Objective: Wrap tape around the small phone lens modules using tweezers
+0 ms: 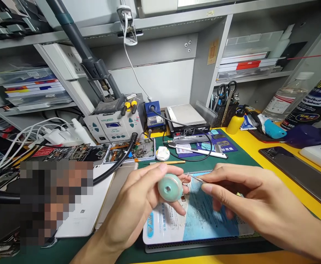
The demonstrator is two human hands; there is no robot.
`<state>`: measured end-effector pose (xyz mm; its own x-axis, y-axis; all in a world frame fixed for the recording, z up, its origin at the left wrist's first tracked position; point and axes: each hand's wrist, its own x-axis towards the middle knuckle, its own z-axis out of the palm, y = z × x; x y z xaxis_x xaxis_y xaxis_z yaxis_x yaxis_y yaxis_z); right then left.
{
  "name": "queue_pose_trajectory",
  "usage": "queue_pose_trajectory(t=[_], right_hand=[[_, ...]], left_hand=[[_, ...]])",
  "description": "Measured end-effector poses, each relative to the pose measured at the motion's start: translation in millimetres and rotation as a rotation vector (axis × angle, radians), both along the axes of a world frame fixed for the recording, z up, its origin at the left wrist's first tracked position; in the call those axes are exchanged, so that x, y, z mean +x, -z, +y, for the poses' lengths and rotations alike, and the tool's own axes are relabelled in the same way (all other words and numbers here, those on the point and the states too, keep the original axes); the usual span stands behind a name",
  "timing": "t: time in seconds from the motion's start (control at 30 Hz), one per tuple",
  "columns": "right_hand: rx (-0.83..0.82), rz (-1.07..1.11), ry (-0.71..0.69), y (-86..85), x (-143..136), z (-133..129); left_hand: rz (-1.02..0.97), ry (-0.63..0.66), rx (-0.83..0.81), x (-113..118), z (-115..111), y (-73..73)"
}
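Observation:
My left hand (pixel 137 200) is wrapped round a pale green spool (pixel 169 187) with a small hole in its near face. Fine copper-coloured wire seems to come off the spool's right side. Between the thumb and fingers of my right hand (pixel 255 196) is a thin metal tool, seemingly tweezers (pixel 198 179), pointing left. Their tip is close to the wire and to my left fingertips; whether it touches cannot be made out. Below both hands lies a blue and white printed mat (pixel 201 223) on a green work mat (pixel 122 253).
A grey soldering station (pixel 113 126) and a small hot plate (pixel 186 117) stand at the back. White phones (pixel 80 205) lie left, under a black hose (pixel 113 165). A dark phone (pixel 298 172), yellow bottle (pixel 236 120) and pen holder (pixel 226 113) are right.

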<state>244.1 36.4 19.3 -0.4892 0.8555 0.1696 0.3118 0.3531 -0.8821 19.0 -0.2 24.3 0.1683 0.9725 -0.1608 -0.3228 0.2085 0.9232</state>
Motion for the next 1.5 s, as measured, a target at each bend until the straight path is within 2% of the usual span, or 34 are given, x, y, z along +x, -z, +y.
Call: queue_pose_trajectory(t=[0.1, 0.27, 0.4, 0.6, 0.77, 0.9, 1.13, 1.27, 1.5], right_hand=[[0.125, 0.012, -0.003, 0.4, 1.3, 0.1], [0.241, 0.004, -0.02, -0.3, 1.9, -0.1], [0.318, -0.011, -0.034, -2.2, 0.6, -0.3], [0.318, -0.012, -0.081, -0.9, -0.2, -0.8], [0.349, -0.02, -0.105, 1.5, 1.3, -1.2], [0.356, -0.041, -0.107, 3.6, 2.2, -0.7], [0.392, -0.087, -0.071, 4.7, 0.4, -0.2], [0.437, -0.075, -0.076, 5.4, 0.5, -0.5], [0.511, -0.081, -0.127, 9.0, 0.2, 1.6]], left_hand=[[-0.141, 0.005, -0.077, -0.3, 2.7, -0.7], [-0.233, 0.107, -0.112, -4.6, 4.8, -0.2], [-0.195, 0.143, -0.096, -3.7, 3.7, -0.2], [-0.128, 0.154, -0.176, -2.1, 1.1, -1.4], [-0.07, 0.213, -0.149, -2.2, 1.2, -0.3], [0.035, 0.156, -0.077, -1.2, -1.4, 1.6], [0.431, 0.041, 0.129, 2.2, -4.7, -4.6], [0.565, -0.033, 0.191, 7.4, -4.9, -8.0], [0.735, -0.153, 0.363, 10.9, -6.5, -4.1]])
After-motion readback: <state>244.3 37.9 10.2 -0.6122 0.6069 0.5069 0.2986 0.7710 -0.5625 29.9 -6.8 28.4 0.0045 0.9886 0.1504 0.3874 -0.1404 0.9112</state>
